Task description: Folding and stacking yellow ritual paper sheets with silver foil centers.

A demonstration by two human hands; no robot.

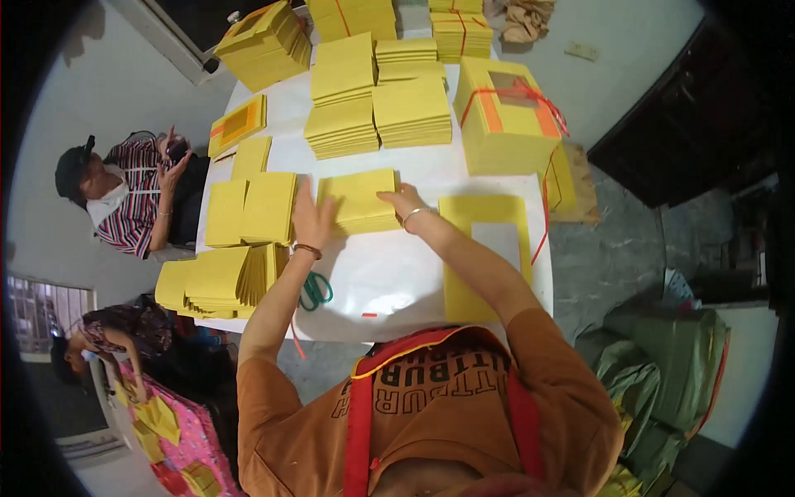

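Note:
On the white-covered table, a low stack of yellow paper pieces (358, 192) lies between my two hands. My left hand (311, 217) is at the stack's left side, its fingers stretched out and slightly blurred. At the right edge, my right hand (402, 204) has its fingers bent over the stack's top and side, gripping it. Just left of my left hand lie more yellow paper stacks (269, 207). Farther back sit taller yellow stacks (341, 124). A flat yellow piece with a pale rectangular middle (460, 286) rests near my right forearm.
Teal-handled scissors (315, 291) lie by my left forearm. A red-tied yellow block (505, 124) stands at the right edge, with tied bundles (460, 33) behind. At left, one person (128, 186) holds a phone; another (124, 340) is at a pink-covered table (190, 422).

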